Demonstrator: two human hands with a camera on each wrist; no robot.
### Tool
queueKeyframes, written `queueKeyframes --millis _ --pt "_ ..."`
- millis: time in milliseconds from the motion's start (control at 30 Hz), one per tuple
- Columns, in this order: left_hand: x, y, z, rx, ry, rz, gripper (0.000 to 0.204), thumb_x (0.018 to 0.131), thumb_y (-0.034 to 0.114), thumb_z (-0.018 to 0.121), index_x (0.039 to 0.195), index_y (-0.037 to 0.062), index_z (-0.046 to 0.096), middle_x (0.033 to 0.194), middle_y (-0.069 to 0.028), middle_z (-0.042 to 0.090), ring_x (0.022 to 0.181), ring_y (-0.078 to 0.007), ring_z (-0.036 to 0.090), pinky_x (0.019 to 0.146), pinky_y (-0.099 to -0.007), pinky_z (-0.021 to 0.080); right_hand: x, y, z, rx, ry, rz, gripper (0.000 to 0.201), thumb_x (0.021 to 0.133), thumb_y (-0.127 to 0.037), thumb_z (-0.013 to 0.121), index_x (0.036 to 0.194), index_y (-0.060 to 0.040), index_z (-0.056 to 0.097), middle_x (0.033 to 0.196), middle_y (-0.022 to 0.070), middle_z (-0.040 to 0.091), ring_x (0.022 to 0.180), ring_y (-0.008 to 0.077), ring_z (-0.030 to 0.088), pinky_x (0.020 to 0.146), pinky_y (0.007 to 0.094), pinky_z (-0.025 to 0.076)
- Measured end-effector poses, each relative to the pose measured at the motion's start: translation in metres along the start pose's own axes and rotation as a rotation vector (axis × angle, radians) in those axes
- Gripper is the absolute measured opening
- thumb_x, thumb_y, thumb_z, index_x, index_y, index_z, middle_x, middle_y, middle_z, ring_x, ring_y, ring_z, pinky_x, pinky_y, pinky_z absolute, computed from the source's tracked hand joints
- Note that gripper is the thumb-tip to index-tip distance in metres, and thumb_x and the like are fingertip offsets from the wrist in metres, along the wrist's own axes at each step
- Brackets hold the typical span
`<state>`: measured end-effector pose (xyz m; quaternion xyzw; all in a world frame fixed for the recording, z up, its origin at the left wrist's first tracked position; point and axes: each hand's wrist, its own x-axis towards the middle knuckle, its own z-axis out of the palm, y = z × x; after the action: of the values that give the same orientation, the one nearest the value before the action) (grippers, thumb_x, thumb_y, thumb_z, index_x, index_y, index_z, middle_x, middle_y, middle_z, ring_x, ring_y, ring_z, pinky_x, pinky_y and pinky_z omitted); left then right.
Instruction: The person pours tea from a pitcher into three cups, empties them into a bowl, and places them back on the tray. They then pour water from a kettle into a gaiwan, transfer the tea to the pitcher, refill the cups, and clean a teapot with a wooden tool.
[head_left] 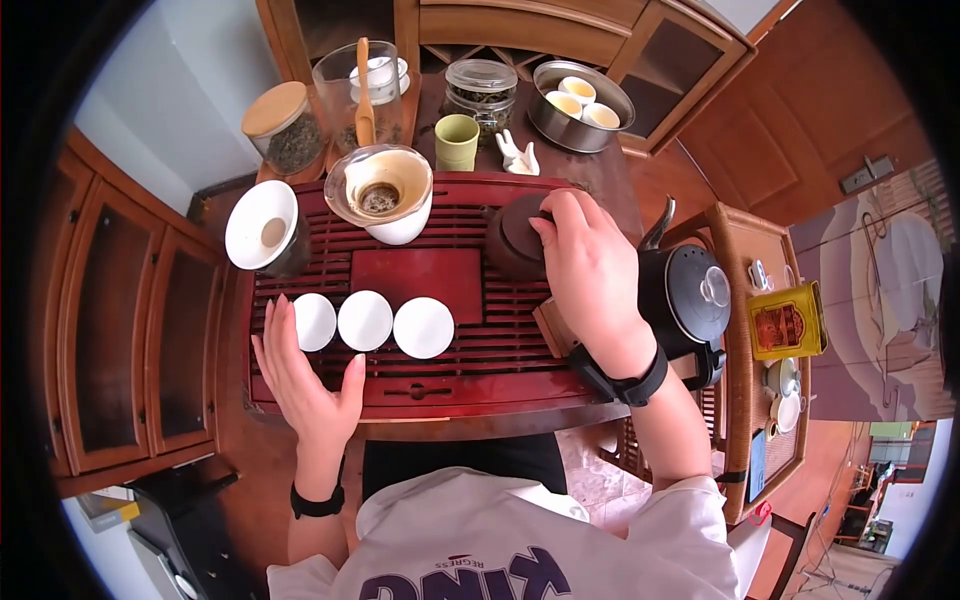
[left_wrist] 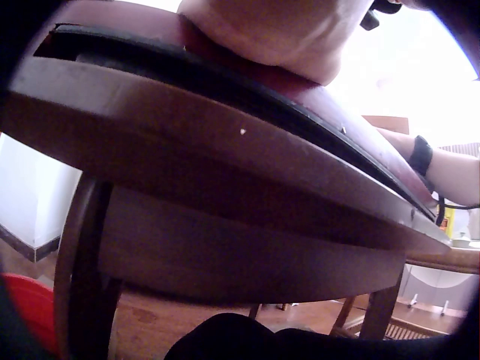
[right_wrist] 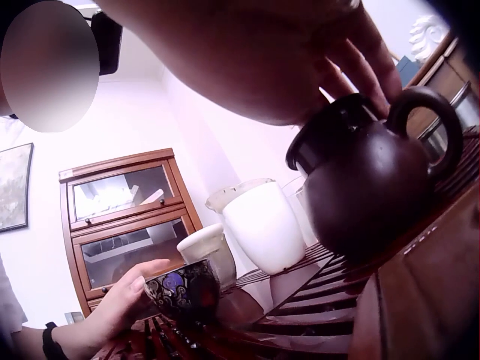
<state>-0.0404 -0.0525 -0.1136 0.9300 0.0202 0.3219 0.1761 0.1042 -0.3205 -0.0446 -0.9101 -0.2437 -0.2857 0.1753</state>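
Observation:
My right hand (head_left: 592, 262) is at the top of a dark brown teapot (head_left: 507, 262), thumb and fingers pinching its lid. In the right wrist view the round-bellied teapot (right_wrist: 375, 187) shows its loop handle, with the fingers (right_wrist: 360, 71) behind the dark lid (right_wrist: 330, 135). My left hand (head_left: 312, 385) rests at the tray's front left with fingers stretched out beside the leftmost of three white-lined cups (head_left: 365, 321). One cup has a dark patterned outside (right_wrist: 187, 289) in the right wrist view. The left wrist view shows only the heel of the left hand (left_wrist: 270, 30) above the tray's edge.
The slatted red tea tray (head_left: 420, 285) bears a white pitcher with a strainer (head_left: 405, 222) and another white-topped vessel (head_left: 262, 228). Jars (head_left: 480, 95), a green cup (head_left: 457, 145) and a metal bowl (head_left: 560, 125) stand behind. A black kettle (head_left: 680, 300) is at the right.

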Motion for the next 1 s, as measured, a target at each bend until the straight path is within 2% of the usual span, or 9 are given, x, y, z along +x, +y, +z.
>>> queueKeyframes --millis 267,333,567,633,667,700,800,900,1000 --pt "0.000 0.001 0.000 -0.004 -0.002 -0.001 0.084 0.081 0.032 0.073 0.149 0.0003 0.035 0.150 -0.0199 0.043 0.141 -0.0408 0.038 0.117 -0.0610 0.021 0.000 0.000 0.004 -0.025 -0.093 0.037 0.019 0.091 -0.017 0.066 0.093 -0.0054 0.051 0.089 0.0109 0.060 0.076 0.0297 0.065 0.063 0.0400 0.053" --pt "0.000 0.001 -0.001 -0.006 -0.003 -0.001 0.084 0.081 0.032 0.073 0.149 0.0001 0.035 0.150 -0.0200 0.043 0.141 -0.0409 0.038 0.117 -0.0611 0.021 -0.002 0.000 0.006 -0.052 -0.166 0.061 0.019 0.092 -0.017 0.065 0.094 -0.0053 0.050 0.088 0.0111 0.060 0.076 0.0295 0.065 0.062 0.0391 0.054" --pt "0.001 0.002 -0.001 -0.006 -0.012 -0.007 0.084 0.082 0.034 0.072 0.149 -0.0002 0.035 0.150 -0.0218 0.043 0.141 -0.0413 0.038 0.116 -0.0615 0.021 -0.004 0.001 0.006 -0.052 -0.138 -0.002 0.019 0.093 -0.018 0.065 0.099 -0.0065 0.052 0.090 0.0123 0.061 0.078 0.0314 0.066 0.064 0.0409 0.055" --pt "0.001 0.002 -0.002 -0.005 -0.009 -0.011 0.084 0.082 0.034 0.073 0.149 -0.0004 0.035 0.150 -0.0221 0.043 0.141 -0.0415 0.039 0.116 -0.0615 0.021 -0.006 0.006 0.003 0.059 -0.198 0.074 0.028 0.093 -0.021 0.065 0.115 -0.0064 0.056 0.096 0.0138 0.064 0.082 0.0339 0.067 0.067 0.0423 0.055" --pt "0.001 0.002 -0.002 -0.007 -0.011 -0.012 0.084 0.082 0.034 0.073 0.148 -0.0006 0.035 0.150 -0.0223 0.043 0.140 -0.0417 0.039 0.116 -0.0615 0.021 -0.009 0.010 0.001 0.095 -0.255 0.114 0.055 0.092 -0.031 0.069 0.137 -0.0070 0.049 0.100 0.0170 0.065 0.084 0.0360 0.067 0.071 0.0422 0.056" --pt "0.001 0.003 -0.002 -0.006 -0.004 -0.020 0.084 0.082 0.034 0.073 0.148 -0.0006 0.035 0.150 -0.0223 0.043 0.140 -0.0417 0.039 0.116 -0.0615 0.021 -0.011 0.010 -0.002 0.095 -0.256 0.103 0.055 0.092 -0.031 0.069 0.137 -0.0070 0.049 0.100 0.0170 0.065 0.084 0.0360 0.067 0.071 0.0422 0.056" --pt "0.001 0.003 -0.002 -0.009 0.002 -0.013 0.085 0.081 0.035 0.073 0.148 -0.0009 0.035 0.150 -0.0229 0.043 0.140 -0.0420 0.039 0.116 -0.0617 0.021 -0.018 0.012 -0.002 0.157 -0.296 0.095 0.085 0.082 -0.046 0.077 0.148 -0.0109 0.037 0.102 0.0213 0.063 0.090 0.0364 0.067 0.077 0.0411 0.056" --pt "0.000 0.002 -0.002 -0.011 0.008 -0.005 0.085 0.081 0.035 0.074 0.148 -0.0009 0.036 0.149 -0.0236 0.043 0.140 -0.0424 0.040 0.116 -0.0624 0.021 -0.019 0.012 -0.002 0.059 -0.374 0.103 0.081 0.082 -0.042 0.078 0.147 -0.0124 0.040 0.104 0.0208 0.059 0.090 0.0372 0.066 0.076 0.0414 0.056" --pt "0.000 0.002 -0.002 -0.034 0.015 -0.001 0.084 0.080 0.036 0.074 0.147 -0.0007 0.038 0.149 -0.0241 0.043 0.140 -0.0430 0.040 0.115 -0.0642 0.021 -0.021 0.006 -0.002 -0.034 -0.337 0.087 0.075 0.082 -0.037 0.079 0.144 -0.0140 0.044 0.102 0.0196 0.054 0.087 0.0384 0.064 0.076 0.0414 0.056"
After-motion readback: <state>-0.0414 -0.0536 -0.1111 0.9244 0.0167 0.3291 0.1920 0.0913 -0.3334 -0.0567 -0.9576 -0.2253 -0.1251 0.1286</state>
